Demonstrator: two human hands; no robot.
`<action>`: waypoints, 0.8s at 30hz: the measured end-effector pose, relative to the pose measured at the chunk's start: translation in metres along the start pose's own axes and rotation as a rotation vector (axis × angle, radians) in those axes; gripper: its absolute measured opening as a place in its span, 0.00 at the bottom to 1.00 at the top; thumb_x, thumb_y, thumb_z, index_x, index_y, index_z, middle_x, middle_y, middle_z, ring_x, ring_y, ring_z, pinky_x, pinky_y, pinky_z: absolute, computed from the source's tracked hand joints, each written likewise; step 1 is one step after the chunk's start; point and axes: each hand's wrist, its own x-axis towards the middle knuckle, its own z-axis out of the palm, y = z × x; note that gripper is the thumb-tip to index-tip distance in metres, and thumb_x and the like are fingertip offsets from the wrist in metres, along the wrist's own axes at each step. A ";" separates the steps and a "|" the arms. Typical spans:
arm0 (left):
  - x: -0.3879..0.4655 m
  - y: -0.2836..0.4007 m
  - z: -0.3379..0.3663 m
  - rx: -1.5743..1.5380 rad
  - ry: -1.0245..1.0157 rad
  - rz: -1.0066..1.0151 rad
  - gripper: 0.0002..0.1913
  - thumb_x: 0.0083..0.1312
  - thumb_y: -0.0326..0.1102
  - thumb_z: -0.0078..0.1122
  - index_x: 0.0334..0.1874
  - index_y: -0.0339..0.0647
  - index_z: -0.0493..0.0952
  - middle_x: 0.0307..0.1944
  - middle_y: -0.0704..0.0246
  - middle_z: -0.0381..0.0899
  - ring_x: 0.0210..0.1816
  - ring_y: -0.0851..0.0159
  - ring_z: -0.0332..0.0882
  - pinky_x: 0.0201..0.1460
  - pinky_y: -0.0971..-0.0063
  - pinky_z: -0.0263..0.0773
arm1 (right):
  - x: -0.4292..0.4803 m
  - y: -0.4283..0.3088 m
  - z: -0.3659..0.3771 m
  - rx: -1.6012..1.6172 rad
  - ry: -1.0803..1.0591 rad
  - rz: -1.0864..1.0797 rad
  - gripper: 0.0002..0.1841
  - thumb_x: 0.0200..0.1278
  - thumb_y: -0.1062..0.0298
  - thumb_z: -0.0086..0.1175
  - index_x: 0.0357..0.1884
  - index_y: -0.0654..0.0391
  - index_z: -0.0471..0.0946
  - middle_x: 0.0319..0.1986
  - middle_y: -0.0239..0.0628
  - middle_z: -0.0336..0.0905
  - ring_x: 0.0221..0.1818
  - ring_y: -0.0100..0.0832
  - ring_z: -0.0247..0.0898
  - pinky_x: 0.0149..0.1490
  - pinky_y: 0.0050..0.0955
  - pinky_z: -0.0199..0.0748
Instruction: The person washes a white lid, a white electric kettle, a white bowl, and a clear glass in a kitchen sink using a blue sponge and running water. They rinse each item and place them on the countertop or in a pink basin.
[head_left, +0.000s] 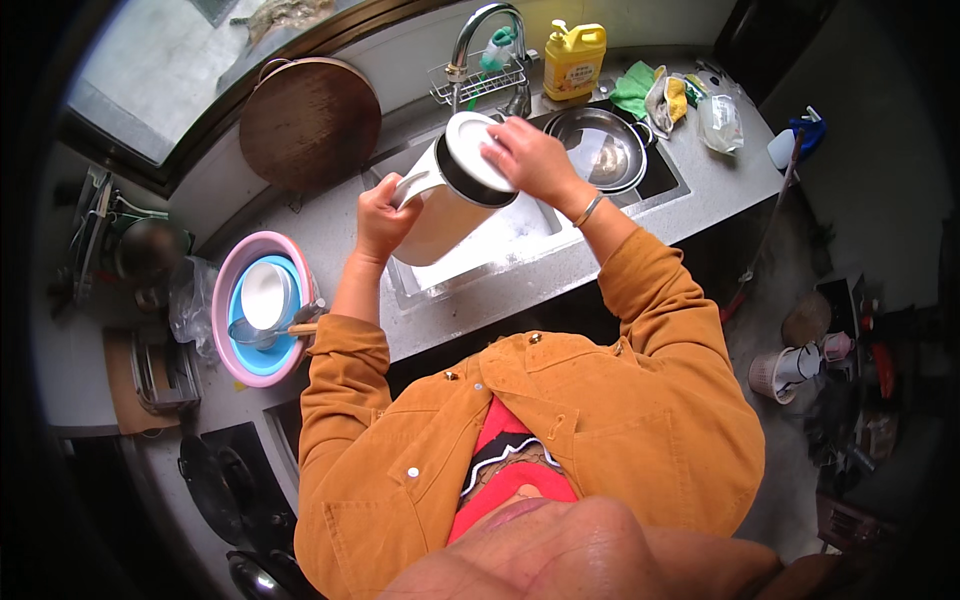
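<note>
My left hand (382, 217) grips the side handle of a white jug (439, 223), which looks like a kettle and tilts above the sink basin (487, 251). A black band rings the jug's mouth. Over that mouth, a round white lid (474, 146) sits at an angle. My right hand (531, 159) has its fingers on the lid's edge, and the thumb is partly hidden. Behind the jug rises a chrome gooseneck faucet (487, 11), its outlet close to the lid. Glare washes out the basin's floor.
A steel pan (600, 150) rests over the right basin. Beyond stand a yellow detergent jug (574, 64), cloths (636, 88) and a wire rack (487, 81). On the left, a round wooden board (309, 124) leans against the wall near a pink basin (225, 300) holding bowls and a strainer.
</note>
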 end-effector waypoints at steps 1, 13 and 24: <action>-0.001 0.001 0.000 -0.001 0.011 -0.003 0.06 0.56 0.29 0.62 0.27 0.38 0.74 0.18 0.64 0.70 0.19 0.71 0.68 0.25 0.76 0.68 | -0.002 -0.006 0.002 -0.026 -0.002 -0.047 0.13 0.65 0.56 0.54 0.43 0.54 0.76 0.39 0.41 0.76 0.39 0.43 0.78 0.41 0.38 0.77; -0.018 -0.003 -0.005 -0.050 0.102 0.001 0.07 0.57 0.27 0.61 0.25 0.37 0.71 0.17 0.66 0.66 0.20 0.75 0.64 0.24 0.77 0.66 | -0.007 -0.028 0.008 -0.009 0.032 -0.161 0.13 0.65 0.58 0.52 0.41 0.58 0.75 0.36 0.41 0.75 0.38 0.42 0.76 0.44 0.37 0.76; -0.022 -0.006 0.028 -0.149 0.084 -0.008 0.06 0.55 0.25 0.59 0.25 0.37 0.71 0.16 0.72 0.64 0.22 0.78 0.61 0.23 0.78 0.62 | -0.027 -0.018 -0.004 0.034 0.049 -0.052 0.14 0.63 0.60 0.57 0.44 0.59 0.76 0.37 0.42 0.74 0.40 0.45 0.74 0.44 0.37 0.75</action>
